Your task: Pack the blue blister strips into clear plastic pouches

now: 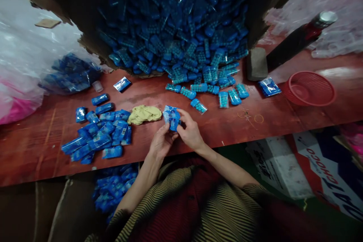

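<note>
Between my two hands, above the front part of the red table, is a blue printed wrapper point(171, 116). My left hand point(163, 140) pinches its lower left edge, thumb on the front. My right hand point(188, 128) grips the right side with bent fingers. Whether something sits inside the wrapper I cannot tell. Just left of it lies a crumpled yellow-green cloth point(145, 114). Farther left is a heap of blue wrapped packets point(100, 140). Beyond my right hand, clear small containers with blue caps and blue balls point(198, 106) lie scattered.
A torn cardboard box point(87, 45) spills many such containers at the back. On the right stand a red plastic basket point(309, 89), a grey block point(256, 64) and a dark bottle point(295, 43). Stacked blue wrappers point(269, 87) lie nearby. More packets point(113, 187) are below the table edge.
</note>
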A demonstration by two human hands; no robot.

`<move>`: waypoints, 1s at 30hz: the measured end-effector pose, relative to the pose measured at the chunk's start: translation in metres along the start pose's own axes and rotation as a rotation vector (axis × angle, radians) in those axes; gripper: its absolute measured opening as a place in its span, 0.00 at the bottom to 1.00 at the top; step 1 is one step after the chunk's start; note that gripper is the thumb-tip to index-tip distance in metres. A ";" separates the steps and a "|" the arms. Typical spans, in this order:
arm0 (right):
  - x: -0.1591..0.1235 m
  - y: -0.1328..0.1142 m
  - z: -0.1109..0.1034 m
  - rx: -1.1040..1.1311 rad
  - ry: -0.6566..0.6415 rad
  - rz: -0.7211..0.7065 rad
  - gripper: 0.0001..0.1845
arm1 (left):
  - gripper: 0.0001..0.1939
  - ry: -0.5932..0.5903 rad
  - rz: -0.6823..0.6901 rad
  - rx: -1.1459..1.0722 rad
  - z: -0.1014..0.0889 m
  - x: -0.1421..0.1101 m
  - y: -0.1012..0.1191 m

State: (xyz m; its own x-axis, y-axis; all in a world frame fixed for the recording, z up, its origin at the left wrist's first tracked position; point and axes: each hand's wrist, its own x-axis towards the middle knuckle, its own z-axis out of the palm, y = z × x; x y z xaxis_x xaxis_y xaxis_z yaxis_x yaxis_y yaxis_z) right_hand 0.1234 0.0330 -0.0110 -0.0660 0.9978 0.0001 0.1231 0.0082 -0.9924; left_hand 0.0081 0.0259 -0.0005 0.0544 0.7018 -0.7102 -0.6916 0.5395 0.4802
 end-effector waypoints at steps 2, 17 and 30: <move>0.003 0.003 -0.002 0.151 -0.074 0.153 0.25 | 0.09 0.032 -0.040 0.007 0.002 0.000 0.002; 0.069 0.000 -0.066 -1.159 -0.111 0.109 0.27 | 0.13 0.059 -0.166 -0.083 -0.001 -0.001 0.004; 0.033 -0.008 -0.070 0.594 -0.276 0.313 0.22 | 0.15 0.067 -0.071 -0.087 -0.001 0.008 -0.001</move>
State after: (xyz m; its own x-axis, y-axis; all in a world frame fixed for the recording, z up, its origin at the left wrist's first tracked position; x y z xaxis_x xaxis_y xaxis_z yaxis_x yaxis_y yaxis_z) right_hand 0.1892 0.0700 0.0056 -0.3729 0.8941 -0.2480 -0.3766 -0.3901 -0.8402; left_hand 0.0080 0.0302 -0.0072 0.0596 0.6291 -0.7750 -0.7478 0.5425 0.3828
